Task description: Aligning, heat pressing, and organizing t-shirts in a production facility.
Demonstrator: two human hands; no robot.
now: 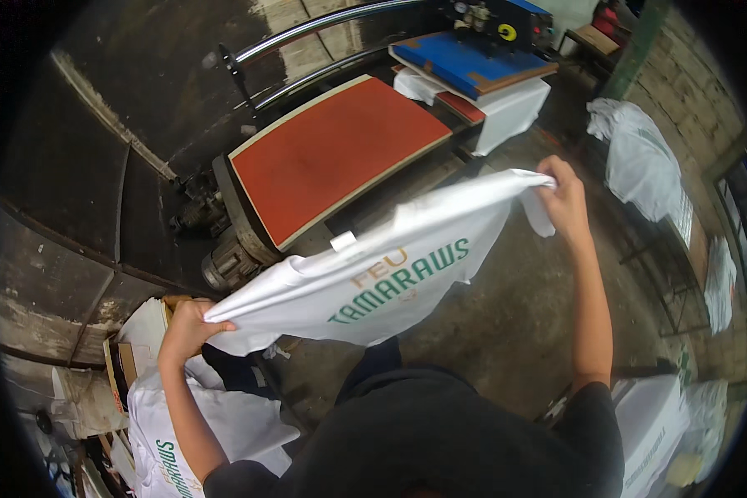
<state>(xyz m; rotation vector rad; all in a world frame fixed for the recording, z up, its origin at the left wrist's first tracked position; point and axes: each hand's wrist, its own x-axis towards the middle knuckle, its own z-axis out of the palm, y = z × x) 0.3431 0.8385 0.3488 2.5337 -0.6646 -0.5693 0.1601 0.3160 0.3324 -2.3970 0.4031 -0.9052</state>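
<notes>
A white T-shirt with orange and green lettering on its front hangs stretched between my two hands. My left hand is closed on one end of it, thumb on top. At the other end my right hand pinches the cloth, held higher and farther out. A small white tag shows at the shirt's collar. Just beyond the shirt lies the flat red pad of a press; the shirt is in front of it and seems not to rest on it.
A blue press head covers white cloth at the far right of the machine. A motor sits by the pad's left side. Another printed white shirt lies at lower left. White bagged goods stand along the right wall; a white box is at lower right.
</notes>
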